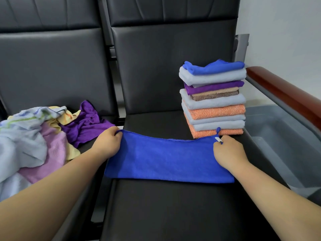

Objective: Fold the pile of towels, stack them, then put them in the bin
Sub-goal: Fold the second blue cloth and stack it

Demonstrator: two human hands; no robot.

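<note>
Hands pinch blue towel (166, 162) far corners: left hand (108, 143), right hand (228, 153), arms outstretched.

Blue towel (166, 160): folded into a long band, lying flat at my 6 o'clock, its far corners pinched by my left hand (107, 145) and right hand (229, 152). Unfolded pile (34, 140): crumpled grey, lilac, yellow and purple towels at 9 o'clock. Folded stack (213, 100): upright, blue on top, at 2 o'clock. Grey bin (281, 136): I see it at 3 o'clock.
</note>
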